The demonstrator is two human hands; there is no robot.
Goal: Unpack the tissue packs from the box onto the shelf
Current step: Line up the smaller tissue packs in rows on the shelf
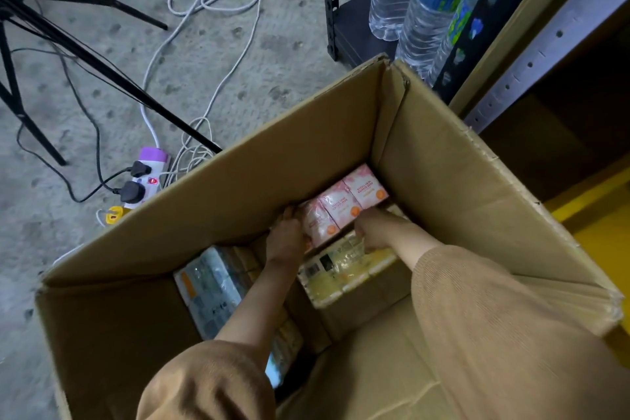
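The cardboard box (238,187) fills most of the view. It is deep and stands open on the concrete floor (238,54), just beside the shelf (545,44) at its right. Water bottles (426,10) stand on a lower dark rack past the box's far corner.

Down inside, tissue packs are left to move. A blue-and-white pack (211,286) lies at the left, and a yellow pack (341,273) lies in the middle. The pink pack (344,204) sits against the far wall, resting partly on the yellow one.

The left hand (284,235) holds the pink pack's left end, its fingers curled round it. The right hand (375,230) sits at the pack's near right edge, where pink meets yellow. Its fingers are bent downward and their tips are hidden, so I cannot tell whether they pinch the pink pack or only press against it.

The likely step is lifting the pink pack out. The main risk is grip: the film wrap looks slick, and if only the left end is truly held, the bundle could sag or slide back down. The tall walls and upright flaps could also catch it as it rises. A wide swing toward the shelf might clip the bottles. The cable (218,0) and power strip (146,181) on the floor nearby could snag a foot.
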